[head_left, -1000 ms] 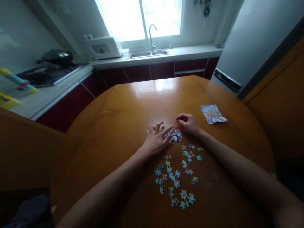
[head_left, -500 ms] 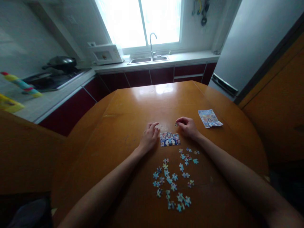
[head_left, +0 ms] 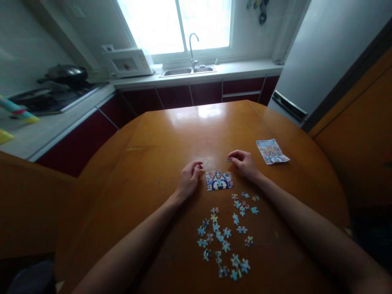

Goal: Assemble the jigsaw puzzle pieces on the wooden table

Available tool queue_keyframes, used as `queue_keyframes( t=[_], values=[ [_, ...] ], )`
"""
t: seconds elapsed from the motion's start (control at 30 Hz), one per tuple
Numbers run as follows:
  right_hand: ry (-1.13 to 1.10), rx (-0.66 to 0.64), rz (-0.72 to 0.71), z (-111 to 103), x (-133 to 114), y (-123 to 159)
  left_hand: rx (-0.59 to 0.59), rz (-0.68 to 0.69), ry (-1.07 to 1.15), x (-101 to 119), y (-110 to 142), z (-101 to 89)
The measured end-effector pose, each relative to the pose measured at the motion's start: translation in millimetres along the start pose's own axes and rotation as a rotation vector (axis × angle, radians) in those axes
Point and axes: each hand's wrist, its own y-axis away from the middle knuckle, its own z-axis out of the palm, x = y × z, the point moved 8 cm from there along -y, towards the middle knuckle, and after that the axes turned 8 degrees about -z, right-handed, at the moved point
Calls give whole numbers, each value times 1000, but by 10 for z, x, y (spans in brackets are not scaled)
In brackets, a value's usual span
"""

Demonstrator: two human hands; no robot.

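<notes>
My right hand pinches a small jigsaw puzzle piece between thumb and fingertips, just above the table at the upper right of the partly joined puzzle. That joined part shows a blue cartoon dog's face with small colourful figures above it. Left of it rests my left hand, its fingers drawn together against the thumb with nothing visible in them. Loose puzzle pieces lie scattered nearer to me, several to the left and another group to the right.
A creased picture sheet lies to the right of my right hand on the wooden table. Beyond the table's far edge run a counter with a sink, a microwave and a stove with a pan. A fridge stands at the right.
My left hand's fingers have drawn in towards the thumb. My right hand still holds the puzzle piece in nearly the same place. The camera view has shifted slightly.
</notes>
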Motion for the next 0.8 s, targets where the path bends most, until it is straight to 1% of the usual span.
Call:
queue_keyframes(
  t=[0.3,0.47,0.8],
  values=[
    [21,-19,6,-14,20,18,-24,-7,35,23,8,-13],
    [-4,-18,17,-24,50,17,-28,-8,58,22,7,-8],
    [-78,17,34,-61,116,20,-120,-13,84,-13,7,55]
  ],
)
